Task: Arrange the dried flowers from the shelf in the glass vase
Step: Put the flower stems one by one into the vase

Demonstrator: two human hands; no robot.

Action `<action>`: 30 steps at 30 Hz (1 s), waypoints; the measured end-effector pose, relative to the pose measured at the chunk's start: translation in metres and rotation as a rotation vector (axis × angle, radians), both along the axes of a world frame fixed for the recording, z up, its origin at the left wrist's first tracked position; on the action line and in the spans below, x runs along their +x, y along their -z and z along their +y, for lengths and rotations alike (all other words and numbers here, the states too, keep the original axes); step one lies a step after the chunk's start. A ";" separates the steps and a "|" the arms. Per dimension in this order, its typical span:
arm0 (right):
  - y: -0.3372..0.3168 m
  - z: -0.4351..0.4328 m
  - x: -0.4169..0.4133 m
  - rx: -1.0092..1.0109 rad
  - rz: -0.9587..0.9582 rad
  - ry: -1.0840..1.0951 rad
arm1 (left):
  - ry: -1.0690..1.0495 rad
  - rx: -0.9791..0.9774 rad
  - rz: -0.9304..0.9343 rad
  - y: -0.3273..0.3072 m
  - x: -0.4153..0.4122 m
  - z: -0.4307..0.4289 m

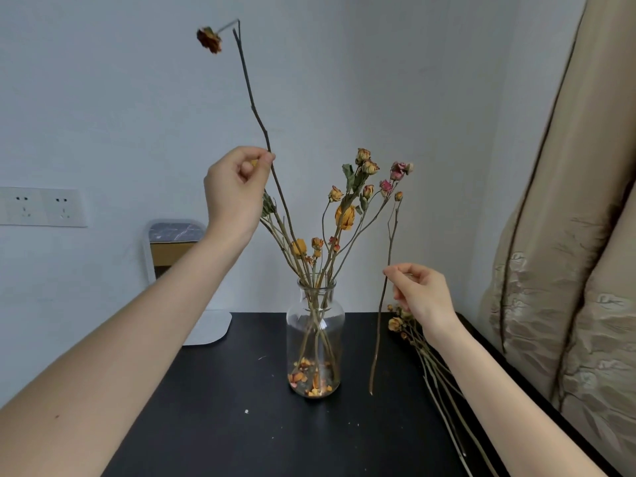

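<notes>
A clear glass vase [315,342] stands on the black shelf top [223,407] and holds several dried flowers, with loose petals at its bottom. My left hand [234,194] pinches a long tall stem [253,108] whose drooping orange bloom [209,39] hangs high above; the stem's lower end runs down into the vase. My right hand [421,297] pinches a thin single stem [387,270] upright to the right of the vase, its tip just above the shelf. A pile of dried flowers [423,356] lies flat at the right, partly hidden by my right forearm.
A beige curtain [568,235] hangs close at the right edge. A white-framed object [172,249] leans on the wall at the left behind the shelf. Wall sockets [41,206] sit at the far left. Small crumbs dot the dark surface.
</notes>
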State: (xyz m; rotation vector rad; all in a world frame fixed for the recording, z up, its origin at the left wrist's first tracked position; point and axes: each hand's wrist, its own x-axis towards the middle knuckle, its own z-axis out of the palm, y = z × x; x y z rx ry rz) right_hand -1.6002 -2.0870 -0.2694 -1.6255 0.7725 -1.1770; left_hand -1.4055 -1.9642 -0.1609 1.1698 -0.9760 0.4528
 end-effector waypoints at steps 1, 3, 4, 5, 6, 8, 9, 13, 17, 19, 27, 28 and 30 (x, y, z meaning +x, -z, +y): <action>0.000 0.000 0.000 -0.001 0.002 0.002 | 0.010 0.003 0.008 0.005 0.001 -0.003; 0.000 -0.001 0.000 0.000 0.002 0.006 | 0.010 0.022 0.014 0.014 0.003 -0.008; 0.001 -0.001 0.000 0.000 0.004 0.008 | 0.003 0.038 0.014 0.018 0.004 -0.009; 0.001 -0.002 0.000 -0.002 0.007 0.009 | -0.003 0.054 0.016 0.022 0.005 -0.011; 0.001 -0.002 0.000 -0.003 0.008 0.009 | -0.005 0.070 0.021 0.026 0.005 -0.012; 0.002 -0.003 -0.001 -0.002 0.002 0.012 | -0.007 0.120 0.025 0.035 0.006 -0.013; 0.003 -0.004 -0.001 0.003 -0.005 0.016 | -0.013 0.154 0.018 0.040 0.005 -0.013; 0.006 -0.007 -0.001 0.031 -0.036 0.031 | -0.044 0.288 -0.003 0.058 0.001 -0.014; 0.008 -0.009 -0.001 0.042 -0.047 0.034 | -0.055 0.444 -0.011 0.070 0.000 -0.021; 0.009 -0.010 -0.002 0.043 -0.046 0.034 | -0.051 0.553 -0.021 0.075 0.000 -0.025; 0.011 -0.012 -0.001 0.052 -0.041 0.045 | -0.063 0.439 0.029 0.082 -0.004 -0.029; 0.011 -0.012 -0.001 0.053 -0.045 0.043 | -0.057 0.452 0.035 0.085 -0.004 -0.030; 0.010 -0.011 -0.001 0.050 -0.055 0.039 | -0.055 0.495 0.042 0.090 -0.005 -0.031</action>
